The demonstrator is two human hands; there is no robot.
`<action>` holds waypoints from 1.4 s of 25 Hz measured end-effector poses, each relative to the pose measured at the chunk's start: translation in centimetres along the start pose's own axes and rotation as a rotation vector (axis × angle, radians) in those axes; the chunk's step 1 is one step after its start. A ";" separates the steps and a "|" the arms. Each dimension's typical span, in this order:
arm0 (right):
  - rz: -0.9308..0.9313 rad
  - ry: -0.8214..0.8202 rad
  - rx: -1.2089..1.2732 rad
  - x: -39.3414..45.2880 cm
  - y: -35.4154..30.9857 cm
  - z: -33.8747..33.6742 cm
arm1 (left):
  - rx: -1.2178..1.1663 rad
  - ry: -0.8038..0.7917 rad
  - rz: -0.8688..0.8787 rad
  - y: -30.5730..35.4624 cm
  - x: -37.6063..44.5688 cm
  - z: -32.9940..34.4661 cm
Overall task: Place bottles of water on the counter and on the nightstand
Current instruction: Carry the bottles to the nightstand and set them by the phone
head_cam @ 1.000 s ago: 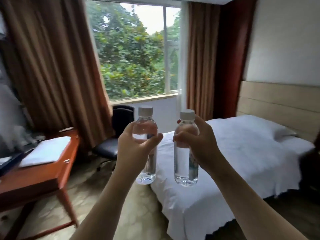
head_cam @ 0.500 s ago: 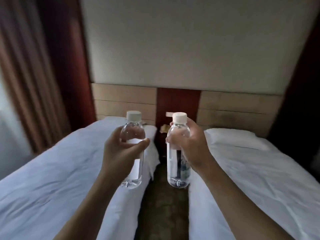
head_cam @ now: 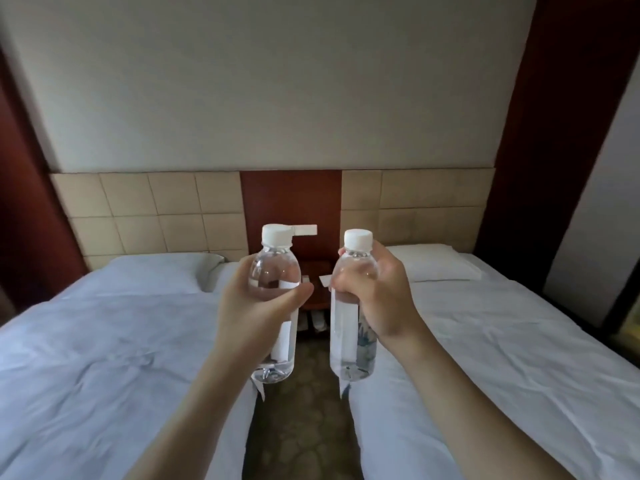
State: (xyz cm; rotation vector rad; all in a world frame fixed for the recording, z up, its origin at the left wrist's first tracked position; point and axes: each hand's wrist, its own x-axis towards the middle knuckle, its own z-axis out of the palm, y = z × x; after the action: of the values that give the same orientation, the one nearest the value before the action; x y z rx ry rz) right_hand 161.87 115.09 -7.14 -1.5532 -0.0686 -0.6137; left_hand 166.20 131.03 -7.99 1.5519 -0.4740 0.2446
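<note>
I hold two clear water bottles upright in front of me, over the aisle between two beds. My left hand point(head_cam: 258, 311) is wrapped around the left bottle point(head_cam: 275, 306) at mid-body, thumb across the front; its white cap sticks out above the fingers. My right hand point(head_cam: 375, 299) is clenched around the upper part of the right bottle point(head_cam: 351, 327), just under its white cap, with the lower half hanging free below the fist. The bottles are near each other but apart. Behind them, partly hidden by both bottles and hands, sits the dark wooden nightstand point(head_cam: 317, 271) against a red-brown wall panel point(head_cam: 291, 199); a small white card point(head_cam: 325, 281) lies on its top, and something pale sits on its lower shelf, too hidden to name. A white switch plate point(head_cam: 304, 230) shows on the panel beside the left cap. Left bed point(head_cam: 104, 341) and right bed point(head_cam: 502, 341) flank the patterned carpet point(head_cam: 301, 427), each with white sheets and a pillow under a tan padded headboard point(head_cam: 149, 209).
</note>
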 end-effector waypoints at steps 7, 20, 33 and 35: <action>-0.026 -0.082 0.025 20.6 7.2 3.6 | 0.072 0.051 -0.008 -7.2 18.4 0.8; 0.038 0.008 -0.036 54.2 27.5 9.4 | -0.041 -0.019 -0.072 -28.8 53.8 3.7; 0.099 0.117 -0.157 86.0 51.0 2.8 | -0.025 -0.122 -0.121 -51.8 84.8 18.3; 0.118 0.070 -0.172 91.4 56.1 2.2 | -0.028 -0.098 -0.145 -56.0 89.2 20.7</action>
State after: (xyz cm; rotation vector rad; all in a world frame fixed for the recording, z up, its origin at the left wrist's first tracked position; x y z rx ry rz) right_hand 263.10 82.10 -19.97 -1.6868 0.1308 -0.5918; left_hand 267.16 96.66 -20.02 1.5680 -0.4372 0.0502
